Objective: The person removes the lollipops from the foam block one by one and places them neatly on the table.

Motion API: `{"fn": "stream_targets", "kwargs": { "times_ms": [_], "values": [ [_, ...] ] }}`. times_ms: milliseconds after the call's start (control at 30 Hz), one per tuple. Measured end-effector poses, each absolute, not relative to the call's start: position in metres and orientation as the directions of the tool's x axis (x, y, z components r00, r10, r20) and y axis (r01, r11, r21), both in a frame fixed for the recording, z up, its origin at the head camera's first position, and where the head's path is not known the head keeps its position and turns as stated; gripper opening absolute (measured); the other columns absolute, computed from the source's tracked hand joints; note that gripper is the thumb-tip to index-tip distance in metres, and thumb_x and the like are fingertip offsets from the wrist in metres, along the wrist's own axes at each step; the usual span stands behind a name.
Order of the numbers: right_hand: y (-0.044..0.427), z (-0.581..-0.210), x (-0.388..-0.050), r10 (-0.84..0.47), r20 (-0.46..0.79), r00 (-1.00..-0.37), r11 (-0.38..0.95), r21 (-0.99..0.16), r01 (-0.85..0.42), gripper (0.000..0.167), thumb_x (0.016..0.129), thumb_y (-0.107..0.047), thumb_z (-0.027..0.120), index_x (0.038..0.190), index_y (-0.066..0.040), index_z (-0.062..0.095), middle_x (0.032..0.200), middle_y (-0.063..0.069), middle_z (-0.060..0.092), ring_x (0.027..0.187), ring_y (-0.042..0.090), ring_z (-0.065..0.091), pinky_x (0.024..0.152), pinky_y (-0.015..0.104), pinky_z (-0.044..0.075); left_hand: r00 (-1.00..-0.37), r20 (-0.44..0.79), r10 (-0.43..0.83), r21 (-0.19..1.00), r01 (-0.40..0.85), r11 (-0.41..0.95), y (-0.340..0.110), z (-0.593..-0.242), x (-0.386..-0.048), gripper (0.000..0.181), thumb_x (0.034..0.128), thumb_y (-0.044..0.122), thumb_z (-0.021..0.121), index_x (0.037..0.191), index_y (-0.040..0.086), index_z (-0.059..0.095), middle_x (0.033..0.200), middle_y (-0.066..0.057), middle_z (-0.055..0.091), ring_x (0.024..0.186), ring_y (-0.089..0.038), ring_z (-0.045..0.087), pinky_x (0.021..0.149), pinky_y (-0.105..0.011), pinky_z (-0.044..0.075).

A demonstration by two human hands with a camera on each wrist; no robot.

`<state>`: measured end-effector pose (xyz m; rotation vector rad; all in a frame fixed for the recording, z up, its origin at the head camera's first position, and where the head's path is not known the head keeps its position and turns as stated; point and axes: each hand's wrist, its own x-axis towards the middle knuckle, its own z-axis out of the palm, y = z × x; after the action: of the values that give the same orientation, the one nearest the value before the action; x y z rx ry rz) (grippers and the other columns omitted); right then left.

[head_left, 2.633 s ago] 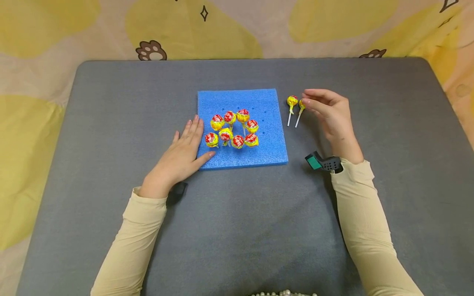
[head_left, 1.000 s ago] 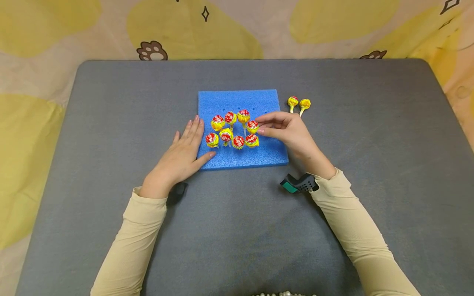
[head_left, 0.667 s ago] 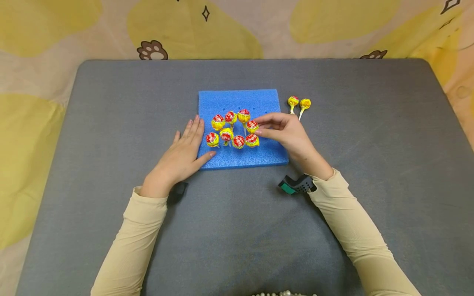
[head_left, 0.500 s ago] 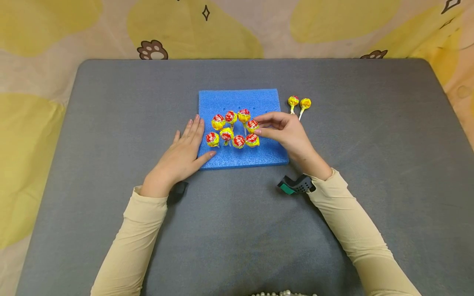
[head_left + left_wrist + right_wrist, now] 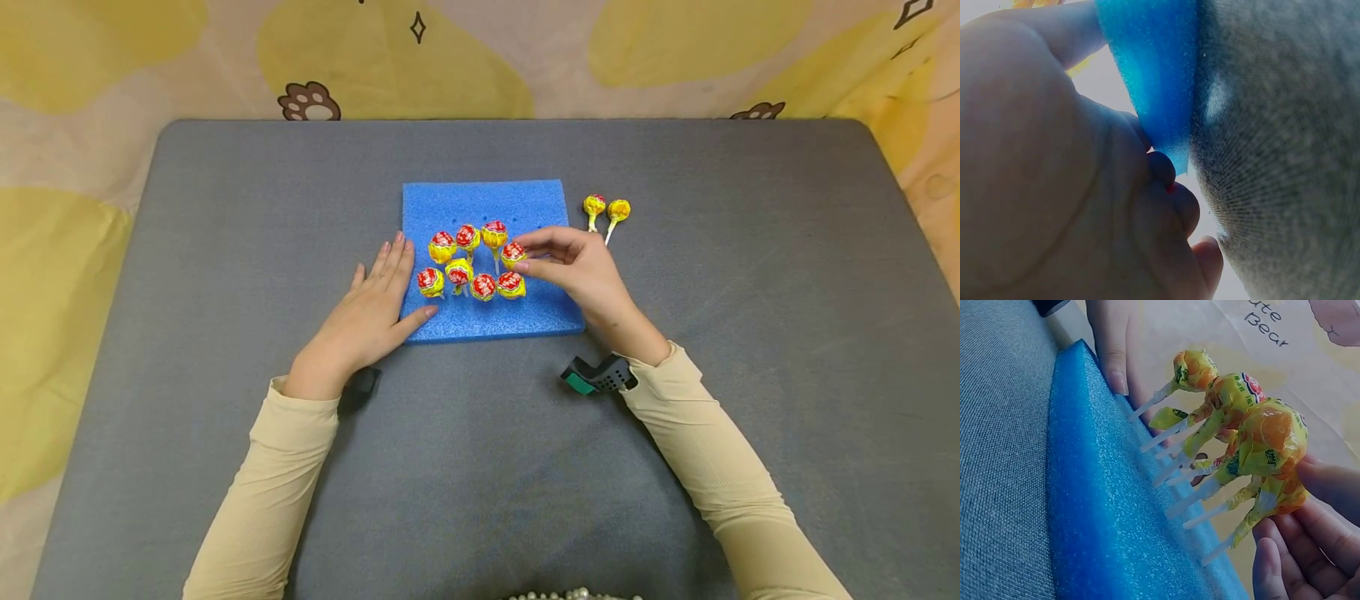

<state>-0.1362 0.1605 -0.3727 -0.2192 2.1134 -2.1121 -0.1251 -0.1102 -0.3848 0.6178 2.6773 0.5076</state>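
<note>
A blue foam board (image 5: 547, 308) bears several lollipops in red and yellow wrappers, their sticks standing in it. My left hand (image 5: 360, 321) lies flat across the board's left edge with straight fingers. At the board's right side, my right hand (image 5: 585, 267) pinches the head of a lollipop (image 5: 513, 255) between thumb and fingers. Up close in the right wrist view, that lollipop (image 5: 1284, 495) is partly behind a nearer lollipop (image 5: 1272, 439). In the left wrist view the palm (image 5: 1035, 156) is beside the foam edge (image 5: 1154, 69).
Two loose lollipops lie on the grey table (image 5: 480, 467), right of the board: one at the left (image 5: 594, 205) and one at the right (image 5: 618, 210), sticks partly behind the right hand. Small holes (image 5: 484, 220) dot the board's back part. A patterned cloth (image 5: 480, 58) hangs behind.
My right hand has moved left from the loose lollipops to a lollipop standing in the board and taken hold of it. That lollipop's head has shifted slightly right. The left hand stays still.
</note>
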Motion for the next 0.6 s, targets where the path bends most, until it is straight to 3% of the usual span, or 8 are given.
{"fn": "stream_targets", "kwargs": {
  "times_ms": [600],
  "values": [
    [0.1648, -0.375, -0.1378, -0.148, 0.01, -0.989, -0.1, -0.995, 0.005, 0.018, 0.082, 0.006, 0.067, 0.097, -0.003, 0.071, 0.092, 0.004, 0.07, 0.084, 0.016, 0.067, 0.079, 0.027, 0.052, -0.845, -0.254, 0.471, 0.414, 0.345, 0.843, -0.1101, -0.3849, -0.1245, 0.087, 0.094, 0.048, 0.048, 0.15, 0.003, -0.002, 0.156, -0.01, -0.011, 0.143, -0.025, -0.01, 0.112, -0.053, 0.001]
  ]
}}
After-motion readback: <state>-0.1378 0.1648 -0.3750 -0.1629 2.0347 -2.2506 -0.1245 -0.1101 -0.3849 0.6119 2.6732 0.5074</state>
